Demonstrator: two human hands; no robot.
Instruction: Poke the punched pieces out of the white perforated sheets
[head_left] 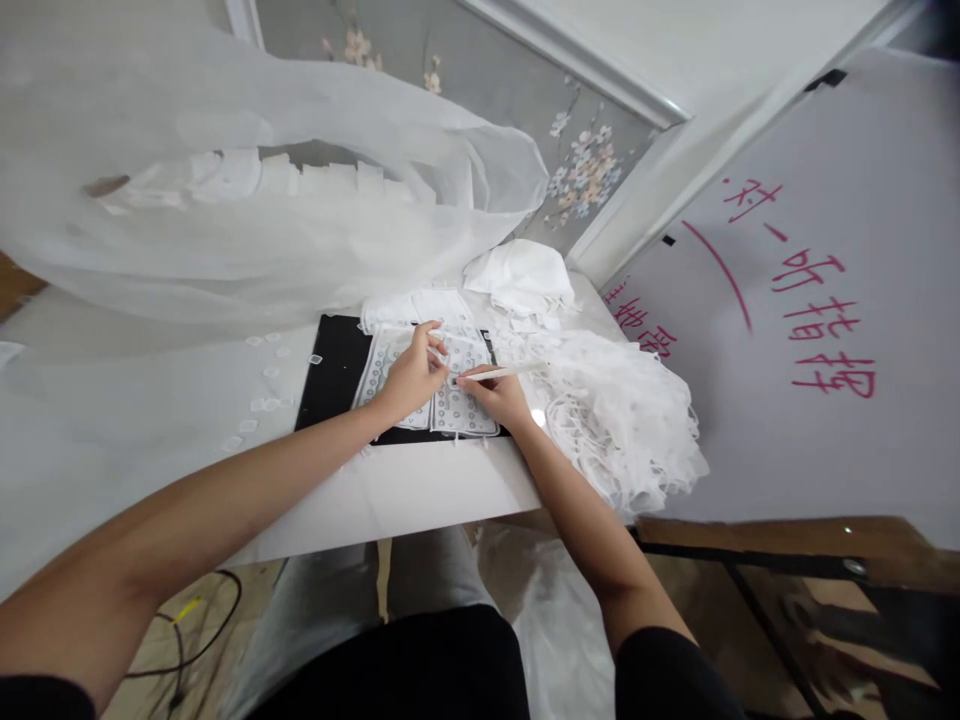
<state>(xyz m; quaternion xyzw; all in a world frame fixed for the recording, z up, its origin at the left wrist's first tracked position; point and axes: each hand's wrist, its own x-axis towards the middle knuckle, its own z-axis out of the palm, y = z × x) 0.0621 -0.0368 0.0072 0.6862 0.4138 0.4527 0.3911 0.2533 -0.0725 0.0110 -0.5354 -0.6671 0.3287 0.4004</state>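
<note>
Printed sheets (469, 415) lie flat, side by side, on the black mat (330, 380), which sits on the white tabletop (450, 490); edges look layered, so maybe more than one ply — can't confirm the count.

Left hand (412, 378) rests on or just over the seam between them; its fingers are half curled, thumb near the fingertips; can't tell whether anything thin is pinched there. Right hand (506, 400) is over the right-hand sheet; its fingers close narrow on a slim white tool (501, 372), pen-like, tip near the left hand; exact type too small to read.

Handling, my judgement: sheets look light and thin, paper or thin fabric; they should bend easily, slide on the mat and crease if pushed from one edge; hold down flat with spread fingers near the seam, lift by an outer corner with a light pinch; short white tabs (456, 440) poke past the near edge — poor grab points, likely to tear or pull loose.

Tool looks light and stiff; best held close to the tip, as now, for fine control; the long tail end leans toward the white ruffled heap (622, 420) on the right, which looks soft and snag-prone; keep the tail clear of it.
</note>
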